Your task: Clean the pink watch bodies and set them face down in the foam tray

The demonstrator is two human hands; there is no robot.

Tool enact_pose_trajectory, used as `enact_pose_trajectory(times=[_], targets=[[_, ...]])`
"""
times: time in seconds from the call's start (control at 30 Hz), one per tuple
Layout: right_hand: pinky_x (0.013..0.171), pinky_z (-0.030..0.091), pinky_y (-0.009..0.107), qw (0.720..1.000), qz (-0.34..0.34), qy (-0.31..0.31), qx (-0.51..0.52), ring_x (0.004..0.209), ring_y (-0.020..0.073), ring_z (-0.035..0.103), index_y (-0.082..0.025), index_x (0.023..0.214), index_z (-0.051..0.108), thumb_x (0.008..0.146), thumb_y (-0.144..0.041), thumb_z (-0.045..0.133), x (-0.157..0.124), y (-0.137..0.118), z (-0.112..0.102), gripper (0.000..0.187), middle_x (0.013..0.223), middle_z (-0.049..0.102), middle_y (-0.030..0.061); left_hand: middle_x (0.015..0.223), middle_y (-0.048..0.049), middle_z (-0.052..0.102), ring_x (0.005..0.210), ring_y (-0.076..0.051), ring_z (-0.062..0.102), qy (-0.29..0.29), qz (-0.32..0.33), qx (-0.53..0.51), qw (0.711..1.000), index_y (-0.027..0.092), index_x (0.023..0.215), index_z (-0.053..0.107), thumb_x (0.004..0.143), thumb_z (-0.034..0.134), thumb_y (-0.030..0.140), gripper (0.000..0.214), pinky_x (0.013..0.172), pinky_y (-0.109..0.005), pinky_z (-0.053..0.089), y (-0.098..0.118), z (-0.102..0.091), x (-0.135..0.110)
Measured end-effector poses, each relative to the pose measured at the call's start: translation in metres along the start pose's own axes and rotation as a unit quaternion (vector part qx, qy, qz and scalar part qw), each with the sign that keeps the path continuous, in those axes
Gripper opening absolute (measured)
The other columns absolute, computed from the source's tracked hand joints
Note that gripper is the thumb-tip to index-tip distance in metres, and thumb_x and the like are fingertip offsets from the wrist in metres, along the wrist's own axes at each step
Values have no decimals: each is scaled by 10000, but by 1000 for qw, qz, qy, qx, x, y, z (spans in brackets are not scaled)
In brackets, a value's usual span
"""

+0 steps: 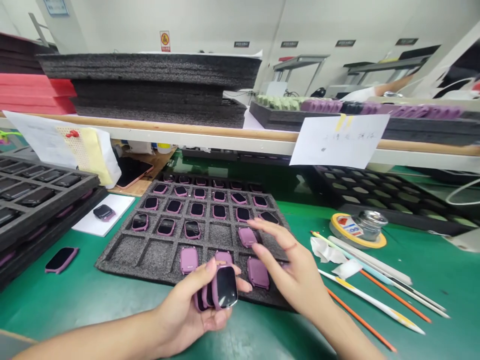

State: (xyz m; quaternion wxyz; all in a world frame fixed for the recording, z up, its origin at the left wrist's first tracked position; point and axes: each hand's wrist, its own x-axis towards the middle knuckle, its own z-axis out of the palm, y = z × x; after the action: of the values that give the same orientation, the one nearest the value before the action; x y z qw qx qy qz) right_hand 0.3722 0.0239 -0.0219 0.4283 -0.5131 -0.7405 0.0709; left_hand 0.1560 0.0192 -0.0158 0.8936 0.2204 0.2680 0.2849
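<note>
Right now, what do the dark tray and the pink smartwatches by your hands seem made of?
The dark tray looks like foam: matte, finely porous, with cut square pockets. The pink smartwatch cases look like moulded plastic, perhaps rubber-coated, with a satin sheen; the look leaves that open. The black screen of the one in the left hand is glossy, probably glass or clear plastic.

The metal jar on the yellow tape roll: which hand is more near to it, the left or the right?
Right. The right hand is to the lower left of the metal jar, not touching it. The left hand is much farther left, holding pink watch cases.
</note>
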Motion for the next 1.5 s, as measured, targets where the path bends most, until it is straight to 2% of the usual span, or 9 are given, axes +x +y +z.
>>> enact_pose_trajectory(times=[0.13, 0.3, 0.5, 0.63, 0.87, 1.03, 1.27, 1.37, 1.5], targets=[[1075, 516, 348, 981, -134, -63, 122, 1221, 218, 638, -233, 1112, 596, 826, -401, 798, -10, -39, -4, 388, 1215, 701, 82, 655, -35, 623, 392, -28, 393, 13, -14, 9, 1000, 77, 814, 703, 702, 786, 660, 599, 414, -187, 187, -3, -1, 5], [1039, 522, 260, 982, -127, -39, 132, 1177, 160, 650, -221, 941, 606, 907, -178, 687, -15, -46, 9, 99, 1171, 704, 52, 763, -45, 644, 439, -15, 421, 8, -7, -2, 1000, 97, 803, 682, 667, 857, 582, 533, 438, -158, 205, -4, 2, 6], [1093, 495, 357, 978, -171, -52, 107, 1197, 208, 630, -210, 1031, 615, 851, -360, 777, -14, -45, 6, 285, 1193, 694, 81, 642, -3, 574, 432, -29, 407, -14, -4, -15, 1000, 109, 772, 660, 676, 832, 627, 554, 411, -160, 198, -4, 2, 5], [1103, 453, 308, 980, -173, -36, 92, 1216, 168, 606, -210, 980, 606, 925, -186, 668, -16, -48, 6, 87, 1216, 674, 68, 575, 31, 523, 427, -38, 409, 17, -18, -17, 1000, 138, 818, 644, 685, 851, 555, 484, 420, -152, 194, -5, -2, 7], [1056, 468, 269, 984, -151, -2, 97, 1218, 149, 583, -200, 943, 591, 944, -114, 599, -16, -48, 11, 87, 1149, 657, 67, 670, -9, 576, 460, -30, 436, -21, -15, -12, 1000, 102, 826, 660, 734, 829, 532, 472, 449, -156, 220, -4, 1, 6], [1000, 513, 294, 982, -149, -30, 113, 1175, 185, 603, -214, 954, 586, 888, -376, 737, -15, -46, 6, 231, 1154, 647, 72, 678, -18, 582, 436, -26, 409, -17, -20, -27, 999, 89, 804, 682, 760, 789, 579, 504, 423, -163, 222, -6, -1, 6], [976, 533, 370, 982, -173, -27, 72, 1130, 210, 626, -196, 904, 587, 925, -143, 614, -16, -49, 9, 64, 1141, 656, 92, 598, -1, 573, 454, -55, 476, -2, -34, -65, 997, 118, 817, 690, 696, 862, 530, 463, 429, -145, 228, -4, -1, 9], [908, 565, 332, 985, -144, 26, 92, 1040, 186, 662, -201, 884, 603, 928, -138, 614, -16, -49, 8, 78, 1023, 687, 67, 611, -19, 590, 444, -54, 487, -19, -34, -59, 997, 93, 796, 700, 708, 853, 526, 468, 431, -153, 241, -3, 0, 9], [657, 575, 183, 961, 27, 152, 231, 708, 84, 667, -206, 797, 606, 959, -220, 628, -15, -44, 3, 164, 834, 680, 0, 811, -95, 702, 425, -49, 500, -38, -38, -39, 998, 98, 920, 735, 747, 820, 488, 435, 412, -167, 224, -2, 0, 8]])
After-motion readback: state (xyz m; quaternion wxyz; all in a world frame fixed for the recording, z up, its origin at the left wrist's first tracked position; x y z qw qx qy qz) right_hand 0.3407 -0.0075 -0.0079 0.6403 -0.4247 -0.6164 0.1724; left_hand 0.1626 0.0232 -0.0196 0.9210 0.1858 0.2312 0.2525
